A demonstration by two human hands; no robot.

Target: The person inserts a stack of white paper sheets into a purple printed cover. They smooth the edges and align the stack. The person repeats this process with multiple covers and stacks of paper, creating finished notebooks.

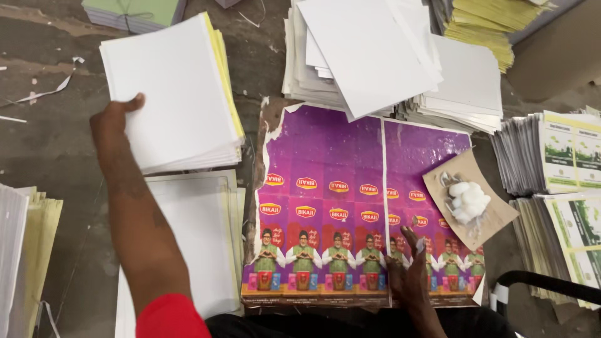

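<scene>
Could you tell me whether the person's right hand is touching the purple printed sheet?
Touching. The head view shows the right hand pressed flat on the purple printed sheet, fingers spread against its lower edge with no gap.

This looks like a small print-finishing or bookbinding workshop, with the work done on a rough, stained grey concrete floor. Stacks of cut white paper sheets and bundles of yellow paper lie all about. Piles of green-and-white printed leaflets sit at one side, a purple printed packaging sheet serves as a mat — and a brown cardboard scrap carries a white blob of paste.
</scene>
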